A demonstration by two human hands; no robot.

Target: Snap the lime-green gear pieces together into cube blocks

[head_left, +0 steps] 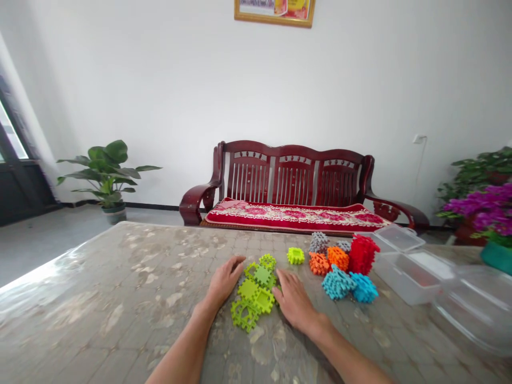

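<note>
Head view, both hands: L hand (pixel 226 278) & R hand (pixel 295 298) relaxed, fingers loosely extended, gripping nothing, flanking linked green pcs (pixel 248 290) flat on tabletop (pixel 160 288). Red stack (pixel 363 256), blue pcs (pixel 338 282) farther R, nr clear box (pixel 412 288).

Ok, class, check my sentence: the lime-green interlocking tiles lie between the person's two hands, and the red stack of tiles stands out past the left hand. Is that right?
Not quite: the head view shows the red stack of tiles out past the right hand. The lime-green interlocking tiles do lie between the hands.
</note>
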